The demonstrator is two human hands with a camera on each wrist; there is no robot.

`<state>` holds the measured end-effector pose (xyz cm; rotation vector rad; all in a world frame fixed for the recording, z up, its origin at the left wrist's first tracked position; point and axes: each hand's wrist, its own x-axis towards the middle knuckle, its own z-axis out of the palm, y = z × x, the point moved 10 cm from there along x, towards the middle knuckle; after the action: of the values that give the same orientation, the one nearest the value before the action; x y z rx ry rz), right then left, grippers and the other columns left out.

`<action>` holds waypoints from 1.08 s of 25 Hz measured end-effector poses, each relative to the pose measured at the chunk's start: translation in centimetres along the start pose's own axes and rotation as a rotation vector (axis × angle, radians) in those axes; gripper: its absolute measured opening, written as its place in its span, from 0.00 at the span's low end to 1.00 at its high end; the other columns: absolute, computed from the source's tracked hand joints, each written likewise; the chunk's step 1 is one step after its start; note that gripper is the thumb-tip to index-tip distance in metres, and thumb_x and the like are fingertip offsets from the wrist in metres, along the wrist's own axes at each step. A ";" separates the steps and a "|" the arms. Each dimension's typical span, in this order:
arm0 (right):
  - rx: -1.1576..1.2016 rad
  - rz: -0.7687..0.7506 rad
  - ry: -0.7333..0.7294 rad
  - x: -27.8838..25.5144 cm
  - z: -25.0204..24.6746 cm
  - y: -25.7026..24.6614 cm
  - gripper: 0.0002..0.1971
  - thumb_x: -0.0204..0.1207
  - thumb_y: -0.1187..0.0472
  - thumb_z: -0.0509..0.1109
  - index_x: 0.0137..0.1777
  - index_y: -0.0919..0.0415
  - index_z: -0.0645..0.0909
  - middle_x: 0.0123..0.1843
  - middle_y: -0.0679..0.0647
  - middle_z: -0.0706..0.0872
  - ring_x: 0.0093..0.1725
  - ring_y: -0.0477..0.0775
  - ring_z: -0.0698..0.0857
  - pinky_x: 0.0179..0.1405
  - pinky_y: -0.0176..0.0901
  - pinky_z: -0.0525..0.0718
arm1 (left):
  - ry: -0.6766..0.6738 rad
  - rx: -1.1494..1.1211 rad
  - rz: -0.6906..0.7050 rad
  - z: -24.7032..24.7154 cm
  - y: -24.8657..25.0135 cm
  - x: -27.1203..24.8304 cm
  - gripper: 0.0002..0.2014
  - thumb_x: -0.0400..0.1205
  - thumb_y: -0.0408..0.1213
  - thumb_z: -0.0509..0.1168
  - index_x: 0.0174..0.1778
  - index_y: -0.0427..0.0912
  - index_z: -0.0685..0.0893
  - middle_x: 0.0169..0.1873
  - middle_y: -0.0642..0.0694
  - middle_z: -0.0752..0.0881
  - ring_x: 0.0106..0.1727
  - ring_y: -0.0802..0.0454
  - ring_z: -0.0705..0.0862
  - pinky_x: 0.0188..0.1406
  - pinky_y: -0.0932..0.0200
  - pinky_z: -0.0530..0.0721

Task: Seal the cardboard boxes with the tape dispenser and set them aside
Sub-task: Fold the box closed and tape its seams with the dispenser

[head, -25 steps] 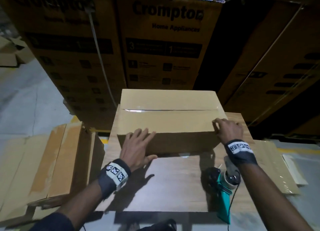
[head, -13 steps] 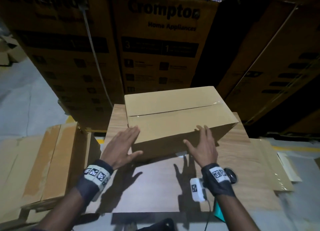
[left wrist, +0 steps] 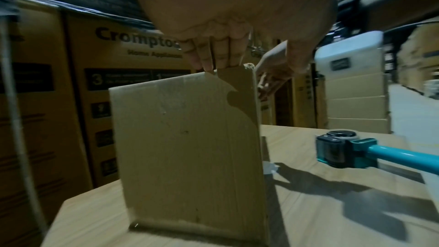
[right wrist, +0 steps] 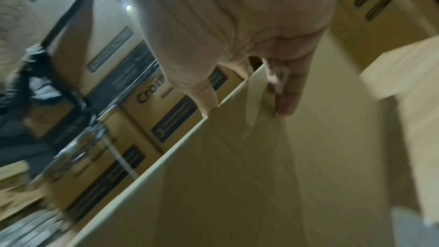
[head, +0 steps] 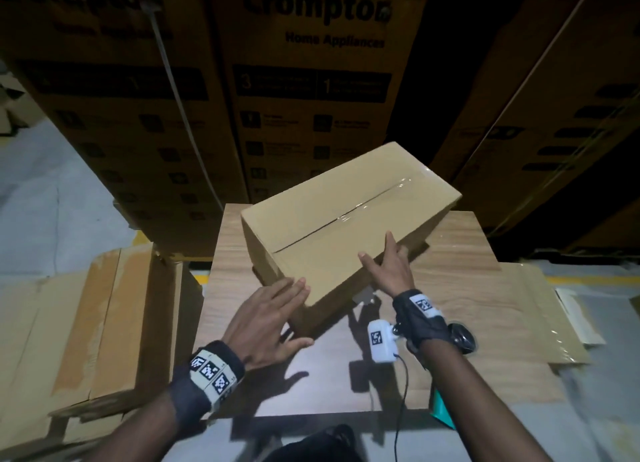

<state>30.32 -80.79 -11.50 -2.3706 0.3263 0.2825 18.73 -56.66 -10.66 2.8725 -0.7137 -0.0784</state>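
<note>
box (head: 346,226) now skewed, far end toward surface's (head: 460,253) far-right corner | left hand (head: 266,319), right hand (head: 389,269) flat, uncurled against near side | taped seam; set-aside starting | dispenser (left wrist: 342,150) idle

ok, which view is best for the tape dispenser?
Left wrist: the tape dispenser lies in plain sight on the table, roll and teal handle both visible. In the head view the right forearm covers most of it, leaving only the roll's edge and a handle tip. The right wrist view doesn't show it.
</note>
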 end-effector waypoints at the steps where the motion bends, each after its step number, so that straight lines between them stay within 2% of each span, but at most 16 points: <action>1: -0.011 0.006 -0.005 1.4 -0.9 0.3 0.43 0.85 0.42 0.68 0.92 0.50 0.47 0.90 0.65 0.53 0.85 0.70 0.64 0.80 0.58 0.68 | -0.023 0.000 0.064 0.3 1.6 0.6 0.46 0.82 0.77 0.44 0.89 0.48 0.61 0.87 0.47 0.64 0.87 0.47 0.64 0.82 0.38 0.72; 3: -0.038 0.005 -0.007 4.0 -2.8 0.6 0.39 0.86 0.46 0.67 0.91 0.49 0.51 0.89 0.67 0.57 0.86 0.69 0.63 0.81 0.59 0.66 | -0.097 0.016 0.219 1.4 5.1 2.0 0.46 0.83 0.75 0.45 0.91 0.49 0.49 0.90 0.47 0.50 0.91 0.49 0.48 0.89 0.40 0.53; 5: -0.087 -0.027 -0.022 4.9 -3.6 0.6 0.36 0.86 0.47 0.68 0.90 0.49 0.57 0.86 0.67 0.64 0.82 0.69 0.69 0.80 0.60 0.70 | -0.195 0.028 0.320 2.8 8.2 3.7 0.49 0.83 0.71 0.53 0.90 0.49 0.35 0.90 0.48 0.36 0.90 0.52 0.33 0.88 0.46 0.35; 6: -0.116 -0.055 -0.036 4.5 -3.5 0.4 0.36 0.84 0.46 0.69 0.89 0.48 0.59 0.84 0.65 0.67 0.80 0.69 0.72 0.78 0.61 0.73 | -0.214 0.030 0.345 3.3 9.6 4.6 0.52 0.83 0.70 0.57 0.89 0.49 0.32 0.89 0.48 0.32 0.89 0.52 0.30 0.87 0.48 0.31; 8: -0.178 -0.110 -0.076 3.1 -2.4 1.1 0.38 0.80 0.43 0.72 0.88 0.45 0.62 0.83 0.63 0.67 0.78 0.69 0.74 0.76 0.62 0.76 | -0.224 0.022 0.346 3.7 11.6 6.5 0.55 0.82 0.68 0.61 0.89 0.47 0.32 0.88 0.46 0.30 0.88 0.51 0.28 0.87 0.47 0.31; 10: -0.127 -0.180 -0.051 1.0 -2.3 2.4 0.36 0.80 0.40 0.72 0.86 0.45 0.66 0.83 0.62 0.69 0.79 0.65 0.73 0.77 0.59 0.74 | -0.234 0.007 0.332 3.9 12.8 8.3 0.54 0.83 0.68 0.62 0.90 0.44 0.36 0.86 0.44 0.31 0.87 0.51 0.28 0.88 0.46 0.33; 12: 0.161 -0.183 0.067 -1.1 -3.5 6.0 0.30 0.82 0.41 0.71 0.81 0.47 0.73 0.78 0.54 0.79 0.74 0.55 0.79 0.74 0.53 0.77 | -0.226 -0.011 0.344 3.7 13.6 9.6 0.54 0.83 0.67 0.62 0.90 0.44 0.35 0.86 0.45 0.31 0.87 0.52 0.29 0.88 0.48 0.31; 14: 0.487 -0.032 0.230 -3.2 -4.5 11.9 0.24 0.81 0.38 0.69 0.74 0.45 0.79 0.71 0.49 0.85 0.69 0.52 0.84 0.71 0.53 0.81 | -0.213 -0.017 0.355 3.7 13.9 10.5 0.55 0.82 0.67 0.63 0.90 0.45 0.33 0.87 0.46 0.30 0.88 0.52 0.30 0.87 0.50 0.31; 15: 0.528 0.065 0.298 -4.3 -4.6 15.0 0.23 0.82 0.39 0.68 0.72 0.47 0.80 0.69 0.50 0.86 0.67 0.54 0.85 0.70 0.53 0.80 | -0.207 0.019 0.363 3.9 13.9 10.7 0.55 0.82 0.68 0.62 0.90 0.46 0.33 0.88 0.46 0.30 0.89 0.51 0.31 0.87 0.49 0.32; 17: 0.429 0.282 0.382 -6.7 -4.3 21.5 0.18 0.86 0.48 0.67 0.71 0.56 0.80 0.67 0.57 0.86 0.65 0.59 0.84 0.67 0.49 0.78 | -0.167 0.162 0.370 4.5 13.9 10.9 0.54 0.82 0.69 0.60 0.90 0.45 0.33 0.88 0.46 0.30 0.89 0.49 0.33 0.89 0.46 0.36; 19: 0.320 0.475 0.417 -8.9 -3.6 26.8 0.20 0.84 0.52 0.72 0.70 0.62 0.78 0.68 0.66 0.84 0.65 0.67 0.83 0.65 0.53 0.79 | -0.122 0.213 0.345 4.5 14.0 11.1 0.54 0.82 0.70 0.60 0.90 0.46 0.34 0.87 0.47 0.30 0.89 0.49 0.34 0.89 0.41 0.39; 21: 0.302 0.623 0.358 -10.4 -1.8 30.6 0.31 0.77 0.51 0.80 0.74 0.64 0.73 0.71 0.70 0.81 0.67 0.71 0.82 0.63 0.54 0.80 | -0.108 0.177 0.337 4.6 14.6 11.3 0.54 0.82 0.69 0.61 0.91 0.47 0.35 0.88 0.47 0.31 0.89 0.49 0.35 0.89 0.38 0.42; 23: 0.320 0.685 0.224 -10.6 0.8 32.2 0.38 0.72 0.50 0.84 0.76 0.63 0.70 0.71 0.69 0.81 0.69 0.70 0.82 0.57 0.49 0.77 | -0.109 0.185 0.326 4.9 15.1 11.5 0.56 0.81 0.69 0.62 0.90 0.46 0.34 0.88 0.45 0.31 0.89 0.48 0.34 0.89 0.37 0.41; 25: 0.325 0.689 0.158 -10.2 3.0 33.0 0.37 0.70 0.51 0.85 0.72 0.60 0.69 0.68 0.66 0.84 0.66 0.69 0.84 0.54 0.47 0.77 | -0.118 0.187 0.314 4.9 15.4 11.4 0.57 0.81 0.68 0.64 0.88 0.46 0.30 0.88 0.44 0.30 0.88 0.47 0.32 0.88 0.37 0.38; 27: 0.272 0.673 0.152 -9.6 3.9 33.5 0.36 0.70 0.53 0.84 0.71 0.59 0.68 0.65 0.66 0.85 0.63 0.70 0.85 0.55 0.51 0.81 | -0.126 0.180 0.318 4.7 15.6 11.2 0.58 0.80 0.68 0.65 0.87 0.45 0.29 0.88 0.43 0.30 0.88 0.47 0.31 0.88 0.38 0.35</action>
<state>10.38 -100.46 -32.61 -1.9513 1.1614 0.3390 21.06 -76.22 -12.48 2.8961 -1.2511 -0.1594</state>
